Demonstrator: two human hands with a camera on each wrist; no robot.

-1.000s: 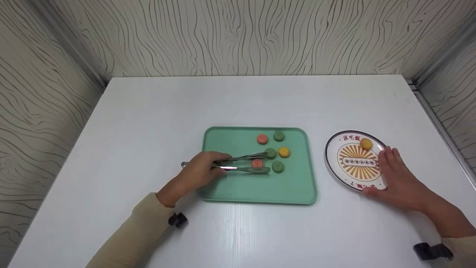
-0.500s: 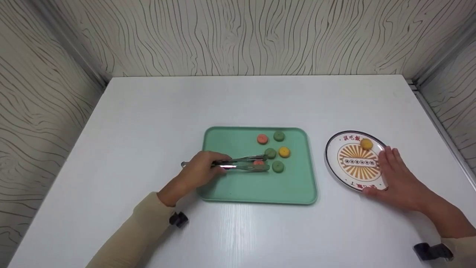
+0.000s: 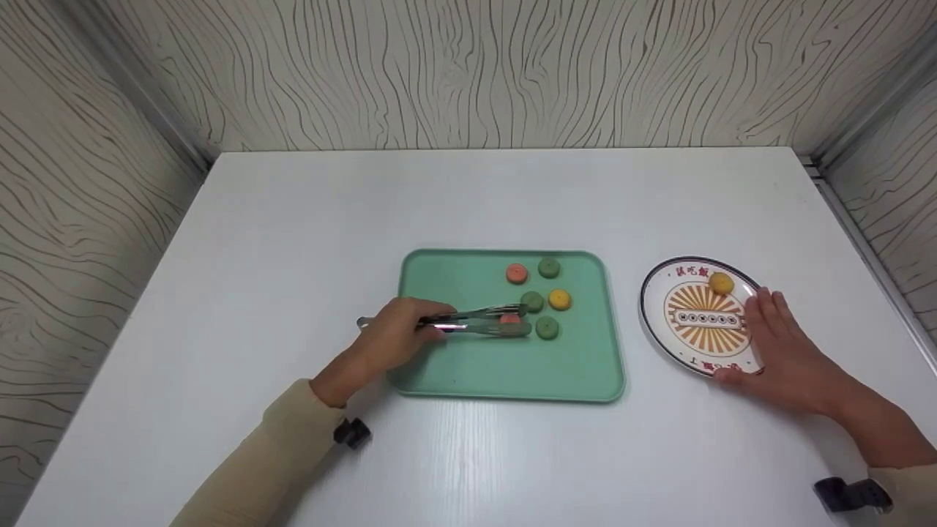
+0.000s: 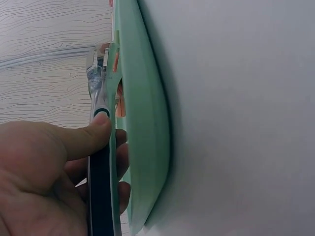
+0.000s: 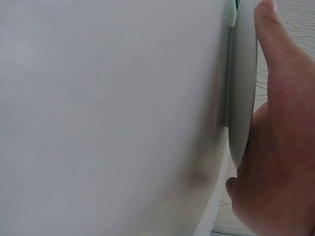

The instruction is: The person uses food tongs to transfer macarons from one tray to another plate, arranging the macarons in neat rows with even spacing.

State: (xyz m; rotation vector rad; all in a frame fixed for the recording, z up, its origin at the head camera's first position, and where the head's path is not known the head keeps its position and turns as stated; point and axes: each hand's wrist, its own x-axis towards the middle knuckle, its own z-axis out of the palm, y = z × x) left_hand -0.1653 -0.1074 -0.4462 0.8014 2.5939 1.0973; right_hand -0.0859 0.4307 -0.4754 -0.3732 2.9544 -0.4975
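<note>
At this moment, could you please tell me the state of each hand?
Left hand: closed, holding the tongs.
Right hand: open, touching the plate at its edge.

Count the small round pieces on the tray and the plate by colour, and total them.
Green pieces: 3, all on the tray
Pink pieces: 2, both on the tray
Yellow pieces: 2, one on the tray, one on the plate
Total: 7
</note>
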